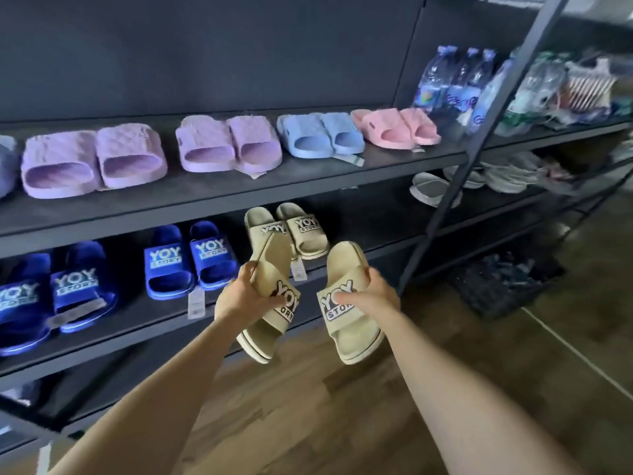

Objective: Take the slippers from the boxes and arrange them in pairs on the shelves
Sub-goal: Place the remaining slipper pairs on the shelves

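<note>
Grey metal shelving fills the wall ahead of us, above a brown wood-look floor point(308, 406). From the left, the upper shelf point(178, 190) carries two lilac pairs point(94, 159), a pale blue pair point(320, 135) and a pink pair point(395, 126), then shrink-wrapped water bottles point(452, 80).

On the lower shelf point(137, 323), two royal blue pairs point(190, 258) printed YOY STORY stand on the left, with a beige pair point(301, 231) to their right.

In front of that beige pair, above the floor, we hold two more matching slippers. Our left grip point(245, 296) is curled round the side and strap of the left beige slipper point(274, 265), which tilts with its heel toward the shelf. Our right grip point(371, 296) is wrapped over the strap of the right beige slipper point(346, 265), thumb on the logo. The two slippers are near each other but apart.

Further right, a slanted post crosses a second bay holding blurred white slippers point(431, 190), and a dark crate point(496, 286) sits on the floor.
</note>
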